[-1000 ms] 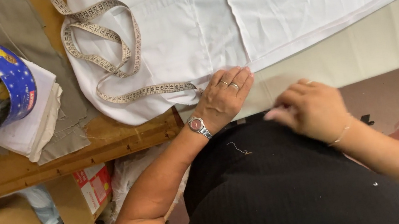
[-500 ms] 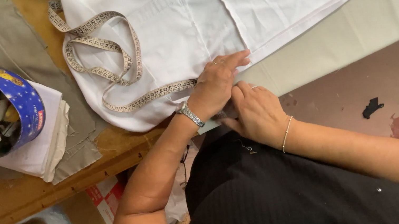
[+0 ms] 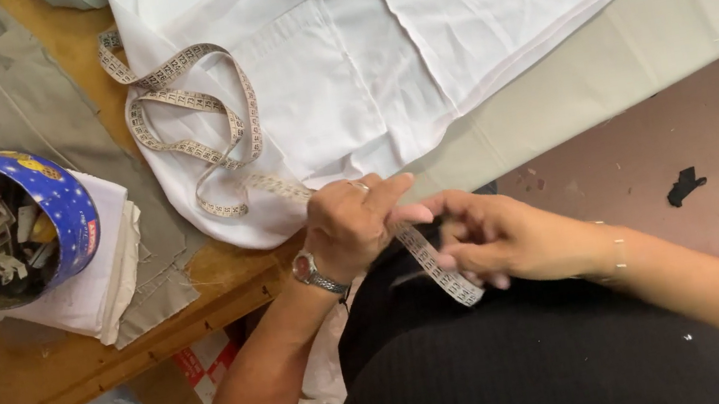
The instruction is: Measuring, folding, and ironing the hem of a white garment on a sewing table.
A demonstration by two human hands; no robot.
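In the middle of the frame, our left hand and our right hand meet just above our black top. Both hands are closed on the tape measure. The left hand pinches it at the table's edge. The right hand grips its loose end, which hangs down a little over the black top.

From our hands, the tape runs up and to the left. It lies in loose loops on the white cloth in the upper left of the frame.

We think the tape is light, thin and floppy. It bends any way we pull it, and it could slip if we hold it too loosely. A good place to hold it is flat between thumb and finger, near the end.

At the left of the frame a round blue tin full of small bits sits on folded cloth. It rests on the wooden table.
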